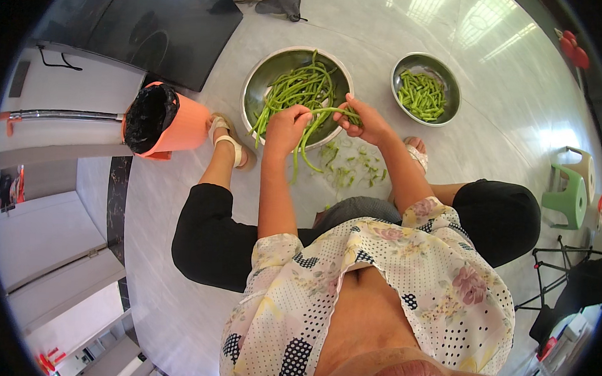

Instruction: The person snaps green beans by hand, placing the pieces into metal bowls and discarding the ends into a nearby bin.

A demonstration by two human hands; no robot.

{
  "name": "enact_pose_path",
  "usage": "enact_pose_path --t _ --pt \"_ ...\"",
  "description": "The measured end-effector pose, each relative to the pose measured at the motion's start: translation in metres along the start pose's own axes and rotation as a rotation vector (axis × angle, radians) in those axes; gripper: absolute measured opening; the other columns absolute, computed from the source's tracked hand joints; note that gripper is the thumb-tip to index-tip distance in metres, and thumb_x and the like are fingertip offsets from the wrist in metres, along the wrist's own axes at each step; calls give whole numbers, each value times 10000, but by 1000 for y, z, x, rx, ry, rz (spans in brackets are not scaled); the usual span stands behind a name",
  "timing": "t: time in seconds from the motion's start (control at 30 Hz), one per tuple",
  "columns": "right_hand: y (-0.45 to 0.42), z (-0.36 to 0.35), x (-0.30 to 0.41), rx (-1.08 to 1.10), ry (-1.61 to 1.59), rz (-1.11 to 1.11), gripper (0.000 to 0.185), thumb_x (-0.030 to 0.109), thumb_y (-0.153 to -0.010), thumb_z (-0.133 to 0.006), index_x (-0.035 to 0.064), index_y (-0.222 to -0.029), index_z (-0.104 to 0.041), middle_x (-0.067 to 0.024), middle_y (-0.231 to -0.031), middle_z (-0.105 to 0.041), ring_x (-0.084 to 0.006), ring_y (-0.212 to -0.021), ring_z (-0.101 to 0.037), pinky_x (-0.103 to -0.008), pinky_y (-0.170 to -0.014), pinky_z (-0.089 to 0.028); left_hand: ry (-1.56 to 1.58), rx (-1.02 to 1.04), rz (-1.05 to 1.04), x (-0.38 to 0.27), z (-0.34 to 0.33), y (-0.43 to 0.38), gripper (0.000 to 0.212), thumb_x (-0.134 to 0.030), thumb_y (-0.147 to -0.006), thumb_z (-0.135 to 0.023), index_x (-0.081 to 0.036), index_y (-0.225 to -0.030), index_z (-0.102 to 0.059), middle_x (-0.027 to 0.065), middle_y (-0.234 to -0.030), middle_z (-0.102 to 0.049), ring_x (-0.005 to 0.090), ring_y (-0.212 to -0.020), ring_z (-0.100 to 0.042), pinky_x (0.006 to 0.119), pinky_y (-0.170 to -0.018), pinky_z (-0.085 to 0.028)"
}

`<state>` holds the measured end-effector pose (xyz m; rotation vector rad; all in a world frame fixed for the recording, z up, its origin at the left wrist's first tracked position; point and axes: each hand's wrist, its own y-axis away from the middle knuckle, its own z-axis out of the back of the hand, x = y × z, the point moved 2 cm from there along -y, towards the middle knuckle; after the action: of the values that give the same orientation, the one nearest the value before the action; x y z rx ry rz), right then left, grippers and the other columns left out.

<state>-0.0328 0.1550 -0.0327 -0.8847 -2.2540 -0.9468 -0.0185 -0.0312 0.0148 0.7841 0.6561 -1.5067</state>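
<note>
My left hand [287, 128] pinches long green beans [305, 143] over the near edge of a large steel bowl [256, 80]. Their ends dangle past the rim. A bean strand runs across to my right hand [365, 121], whose fingers hold its other end with short cut pieces [353, 117]. Inside the large bowl lies a tangle of whole long beans [300, 89]. To the right, a smaller steel bowl [452, 83] contains many short bean pieces [422, 96]. Green scraps [355, 167] are scattered on the floor between my feet.
An orange bin [185, 122] with a black liner stands left, near my left foot. Behind it is a dark glossy panel [152, 25]. At right are a green plastic stool [567, 197] and a black folding frame [546, 279]. The marble-look floor [184, 334] reflects light.
</note>
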Motion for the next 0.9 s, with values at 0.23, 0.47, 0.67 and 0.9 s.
enact_pose_path --t 0.23,0.47,0.67,0.9 --pt "6 -6 11 13 81 14 456 421 -891 -347 22 -786 -542 0 -557 -452 -45 -411 -310 -169 -372 -225 60 -26 -30 2 1 -1 155 -171 -753 -582 -40 -832 -610 86 -650 -587 177 -562 -545 289 -545 -417" --pt "7 -2 7 151 13 -18 378 331 -880 -402 0 -788 -560 -8 -556 -453 -41 -411 -311 -160 -361 -242 28 76 1 -1 5 -1 172 -165 -780 -561 -11 -840 -608 28 -625 -578 88 -580 -529 237 -538 -413" --pt "5 2 5 329 -163 -52 373 325 -882 -402 7 -777 -566 1 -543 -450 -37 -403 -313 -159 -353 -245 52 97 20 -8 7 0 176 -186 -781 -539 -30 -824 -608 69 -605 -572 153 -534 -536 278 -524 -414" --pt "1 2 1 138 -44 85 272 268 -870 -443 52 -731 -533 30 -527 -410 -39 -394 -275 -178 -358 -217 87 86 48 -12 7 1 181 -185 -784 -534 -25 -828 -605 75 -606 -573 146 -541 -539 273 -534 -421"
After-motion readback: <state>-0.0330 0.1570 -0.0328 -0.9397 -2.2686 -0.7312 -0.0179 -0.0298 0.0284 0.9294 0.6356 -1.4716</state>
